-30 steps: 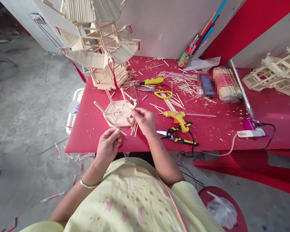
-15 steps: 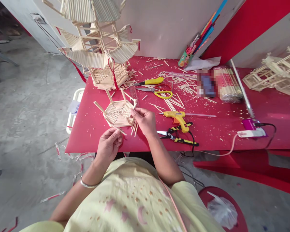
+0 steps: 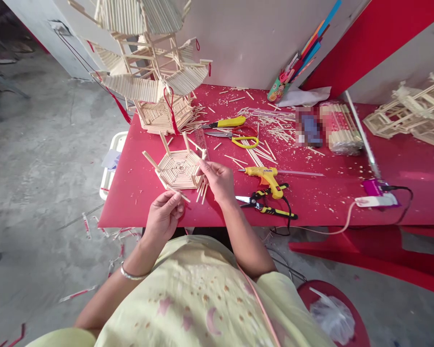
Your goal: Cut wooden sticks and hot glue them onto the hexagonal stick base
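Note:
A hexagonal platform of thin wooden sticks (image 3: 180,169), with short posts rising from its corners, lies near the table's front left. My right hand (image 3: 219,182) pinches a post at the platform's right corner between thumb and fingers. Just in front of the platform, my left hand (image 3: 165,212) is closed on a thin wooden stick (image 3: 183,195), whose end pokes out past the fingertips. Several loose sticks (image 3: 202,192) lie partly under the platform beside my right hand. The tips of my right fingers are partly hidden.
Behind stands a tiered stick pagoda (image 3: 148,86) with red tassels. Scissors (image 3: 235,137), a yellow utility knife (image 3: 227,122), a yellow glue gun (image 3: 264,177) and pruning shears (image 3: 265,202) lie to the right. A power strip (image 3: 376,199) sits near the front edge.
The whole view has shifted very slightly. Both hands keep their grips, and the platform stays in nearly the same place.

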Demonstrator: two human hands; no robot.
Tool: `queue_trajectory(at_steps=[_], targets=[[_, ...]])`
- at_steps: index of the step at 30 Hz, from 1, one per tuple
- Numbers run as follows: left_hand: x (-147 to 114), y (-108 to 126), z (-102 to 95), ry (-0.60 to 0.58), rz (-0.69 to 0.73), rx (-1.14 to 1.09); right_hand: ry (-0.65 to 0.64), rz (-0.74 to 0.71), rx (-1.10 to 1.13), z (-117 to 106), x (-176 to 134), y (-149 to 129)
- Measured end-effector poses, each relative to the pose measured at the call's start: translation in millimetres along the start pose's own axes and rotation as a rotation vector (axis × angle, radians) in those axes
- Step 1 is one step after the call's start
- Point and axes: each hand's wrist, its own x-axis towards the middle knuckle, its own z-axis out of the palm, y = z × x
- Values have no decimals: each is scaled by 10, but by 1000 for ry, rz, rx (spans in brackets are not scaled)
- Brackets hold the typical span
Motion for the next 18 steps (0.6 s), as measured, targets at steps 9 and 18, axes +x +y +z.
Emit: queue_trajectory(at_steps=[9,18], targets=[[8,-24,-12,16,-10,-27,4,-10,9,11,0,6],[-68,29,-6,-38,-38,-22,127,-40,-59,-153,-389,-42]])
